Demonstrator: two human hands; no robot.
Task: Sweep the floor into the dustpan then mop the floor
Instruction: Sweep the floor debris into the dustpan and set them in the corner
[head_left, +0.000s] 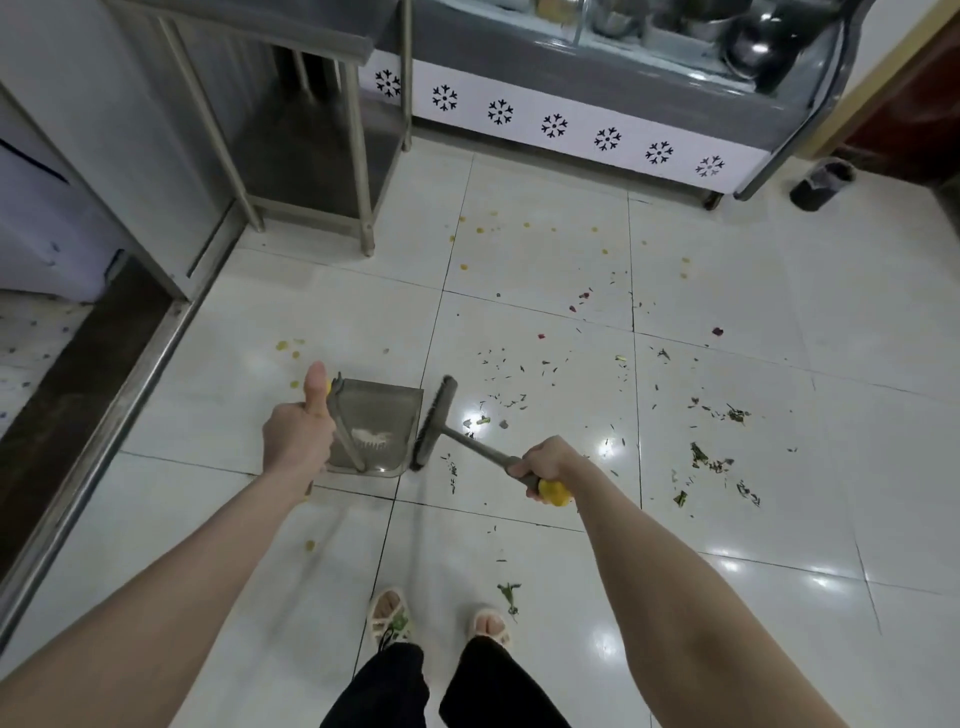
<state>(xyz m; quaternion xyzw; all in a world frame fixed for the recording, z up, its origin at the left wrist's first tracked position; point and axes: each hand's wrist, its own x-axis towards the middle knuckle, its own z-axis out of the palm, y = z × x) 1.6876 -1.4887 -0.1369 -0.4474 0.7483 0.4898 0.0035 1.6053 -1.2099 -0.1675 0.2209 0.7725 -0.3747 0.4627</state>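
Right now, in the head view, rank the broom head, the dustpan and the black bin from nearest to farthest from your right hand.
1. Broom head: just left of the right hand, at the end of the broom handle it grips.
2. Dustpan: farther left, past the broom head, held by the left hand.
3. Black bin: far ahead on the right, by the counter.

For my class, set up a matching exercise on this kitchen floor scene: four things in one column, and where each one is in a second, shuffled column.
Things
1 dustpan
2 broom
3 black bin
4 leaf scraps

Places
A held in the right hand
B far right, beside the snowflake cabinet
C held in the left hand
D scattered on the floor, right of the broom

Pairs: 1-C, 2-A, 3-B, 4-D
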